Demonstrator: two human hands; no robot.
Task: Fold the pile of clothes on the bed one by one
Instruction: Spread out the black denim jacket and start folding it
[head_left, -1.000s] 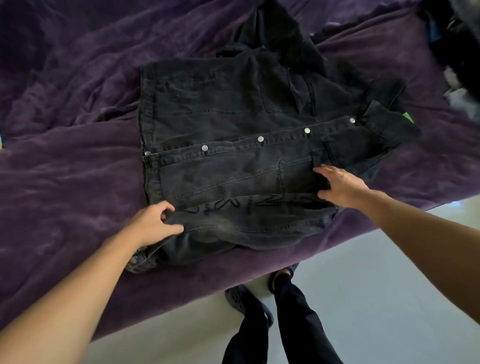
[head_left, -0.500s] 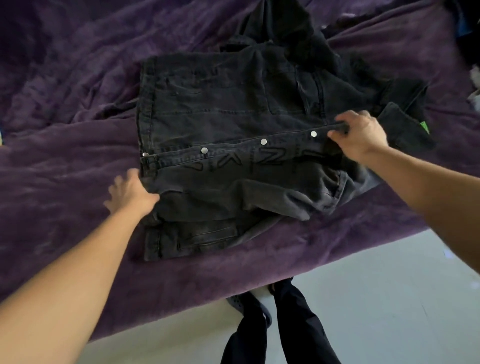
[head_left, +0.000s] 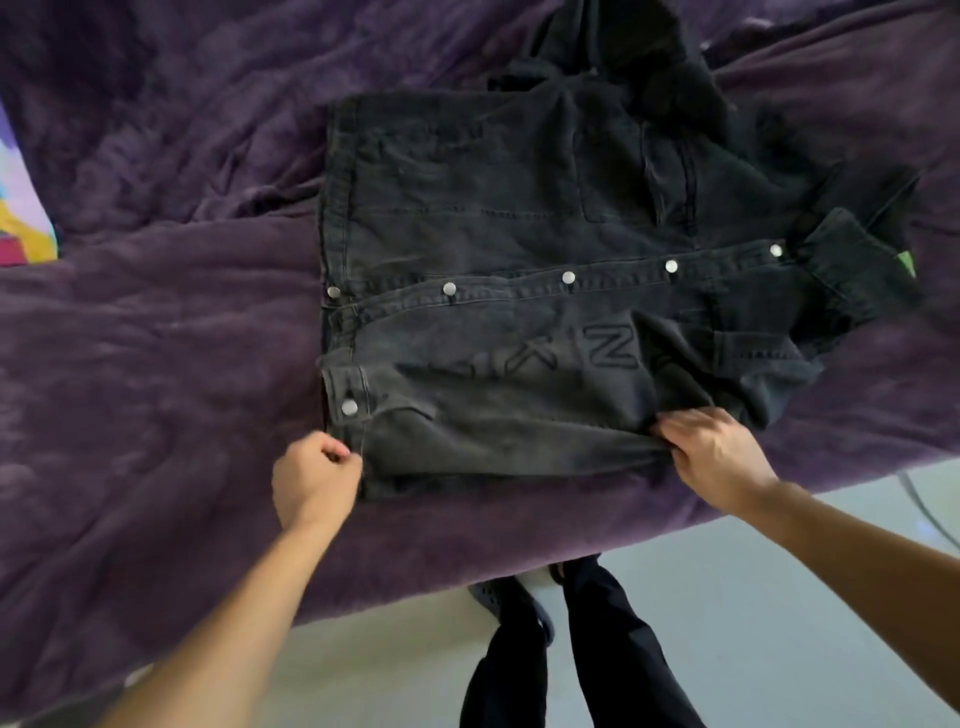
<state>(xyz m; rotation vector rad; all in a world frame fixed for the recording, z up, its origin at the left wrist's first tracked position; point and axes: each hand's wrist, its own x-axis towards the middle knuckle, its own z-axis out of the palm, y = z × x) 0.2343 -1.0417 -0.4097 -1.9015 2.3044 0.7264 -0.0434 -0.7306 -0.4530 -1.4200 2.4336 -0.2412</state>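
Now, hands (head_left: 317, 475) (head_left: 714, 454) curled, pinching black jacket (head_left: 467, 208)

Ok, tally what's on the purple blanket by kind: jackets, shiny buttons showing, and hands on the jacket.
Black denim jacket: 1
Silver metal snap buttons: 6 (five in a row down the front, one apart lower down)
Hands gripping the jacket's near edge: 2 (left hand, right hand)
Total: 9
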